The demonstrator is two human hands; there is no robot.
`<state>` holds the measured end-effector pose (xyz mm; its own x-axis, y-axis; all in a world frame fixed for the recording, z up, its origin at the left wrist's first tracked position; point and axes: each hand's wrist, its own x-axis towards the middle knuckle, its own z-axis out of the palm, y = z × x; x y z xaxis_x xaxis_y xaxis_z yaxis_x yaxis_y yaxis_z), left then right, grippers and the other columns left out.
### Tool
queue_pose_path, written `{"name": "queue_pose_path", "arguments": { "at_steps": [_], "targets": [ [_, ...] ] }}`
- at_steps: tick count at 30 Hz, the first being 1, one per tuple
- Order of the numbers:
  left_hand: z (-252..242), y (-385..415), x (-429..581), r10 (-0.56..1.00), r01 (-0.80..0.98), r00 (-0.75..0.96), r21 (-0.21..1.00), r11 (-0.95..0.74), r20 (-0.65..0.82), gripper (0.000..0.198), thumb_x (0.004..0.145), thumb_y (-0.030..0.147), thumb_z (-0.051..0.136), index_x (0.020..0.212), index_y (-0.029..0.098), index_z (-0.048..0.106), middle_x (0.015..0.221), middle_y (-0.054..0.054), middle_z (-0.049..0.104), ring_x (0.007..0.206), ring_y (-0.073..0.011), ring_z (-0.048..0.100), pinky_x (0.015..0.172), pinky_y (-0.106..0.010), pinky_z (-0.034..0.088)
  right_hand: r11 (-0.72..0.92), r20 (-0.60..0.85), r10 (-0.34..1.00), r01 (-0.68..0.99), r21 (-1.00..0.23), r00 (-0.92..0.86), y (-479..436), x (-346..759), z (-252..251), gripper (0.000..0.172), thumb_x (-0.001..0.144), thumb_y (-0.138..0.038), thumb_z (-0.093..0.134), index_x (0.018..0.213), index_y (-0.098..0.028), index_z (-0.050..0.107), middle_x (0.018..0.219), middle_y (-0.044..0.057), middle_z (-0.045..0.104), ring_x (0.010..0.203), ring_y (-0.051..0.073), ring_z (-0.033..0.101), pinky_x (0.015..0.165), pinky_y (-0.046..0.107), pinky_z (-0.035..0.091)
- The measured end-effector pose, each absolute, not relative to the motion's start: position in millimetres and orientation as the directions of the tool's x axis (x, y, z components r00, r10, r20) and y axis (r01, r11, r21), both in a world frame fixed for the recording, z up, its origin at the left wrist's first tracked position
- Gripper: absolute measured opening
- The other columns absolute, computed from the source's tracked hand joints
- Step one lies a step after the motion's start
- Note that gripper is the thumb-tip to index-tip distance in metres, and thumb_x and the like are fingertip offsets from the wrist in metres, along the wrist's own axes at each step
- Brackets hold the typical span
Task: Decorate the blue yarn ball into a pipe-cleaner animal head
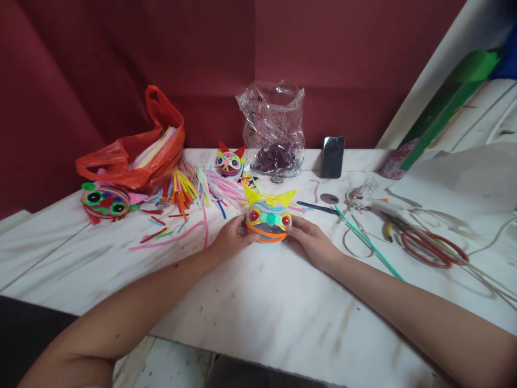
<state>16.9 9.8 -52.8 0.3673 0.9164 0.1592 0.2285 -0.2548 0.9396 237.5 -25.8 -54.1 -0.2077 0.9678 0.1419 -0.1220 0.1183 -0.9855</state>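
The yellow-eared craft head [271, 219] sat between the left hand [229, 238] and the right hand [315, 243], over the marbled table [242, 312]; whether it rested there could not be told. Both hands' fingers curled against its sides, pinching the rounded body between them, some fingertips hidden. It was probably light and fairly firm, with soft, easily bent ears [286, 198], so its sides seemed the safest hold, clear of the red eyes [253, 215]

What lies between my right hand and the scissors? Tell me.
Between your right hand and the scissors, the head view shows a green pipe cleaner, a thin loop and something yellow, too blurred to name.
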Motion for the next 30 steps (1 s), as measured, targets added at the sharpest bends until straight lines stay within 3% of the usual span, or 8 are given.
{"name": "queue_pose_path", "arguments": {
  "at_steps": [3,10,19,25,30],
  "targets": [
    [-51.6,8.8,16.7,0.922,0.301,0.351,0.912,-0.277,0.164,0.055,0.068,0.034,0.072,0.117,0.015,0.057,0.111,-0.012,0.066,0.097,-0.026,0.063,0.084,-0.038,0.05,0.068,0.107,0.97,-0.179,-0.981,-0.217,-26.5,236.5,-52.2,0.046,0.08,-0.046,0.065,0.122,-0.027,0.061,0.122,0.004,0.065,0.106,0.025,0.06,0.089,0.04,0.048],
    [-48.5,6.9,18.6,0.917,0.266,0.367,0.927,-0.265,0.157,0.051,0.069,0.033,0.07,0.114,0.013,0.056,0.105,-0.011,0.067,0.088,-0.022,0.064,0.077,-0.034,0.052,0.063,0.104,0.97,-0.185,-0.981,-0.221,-25.3,237.3,-54.1,0.046,0.08,-0.044,0.065,0.123,-0.027,0.06,0.121,0.003,0.066,0.105,0.024,0.06,0.089,0.039,0.048],
    [-46.0,5.1,18.8,0.914,0.299,0.377,0.914,-0.275,0.152,0.055,0.07,0.035,0.068,0.117,0.011,0.054,0.108,-0.012,0.065,0.089,-0.0233,0.063,0.077,-0.035,0.051,0.051,0.101,0.969,-0.216,-0.975,-0.225,-25.9,237.1,-54.2,0.043,0.08,-0.042,0.066,0.121,-0.029,0.062,0.124,0.003,0.064,0.107,0.024,0.061,0.096,0.043,0.045],
    [-52.1,3.4,20.3,0.905,0.279,0.344,0.893,-0.354,0.251,0.061,0.067,0.03,0.071,0.123,0.016,0.049,0.116,-0.012,0.062,0.096,-0.0239,0.062,0.079,-0.034,0.051,0.074,0.136,0.961,-0.248,-0.966,-0.242,-29.0,237.4,-51.1,0.043,0.077,-0.04,0.07,0.118,-0.029,0.063,0.131,0.003,0.06,0.121,0.027,0.053,0.104,0.045,0.04],
    [-59.9,-1.0,22.8,0.873,0.279,0.336,0.848,-0.45,0.353,0.067,0.063,0.028,0.075,0.125,0.018,0.049,0.118,-0.012,0.061,0.1,-0.0241,0.06,0.085,-0.036,0.05,0.043,0.069,0.97,-0.115,-0.992,-0.231,-28.9,242.8,-61.1,0.052,0.076,-0.04,0.07,0.126,-0.03,0.058,0.136,0.005,0.055,0.128,0.031,0.046,0.106,0.049,0.038]
  ]
}}
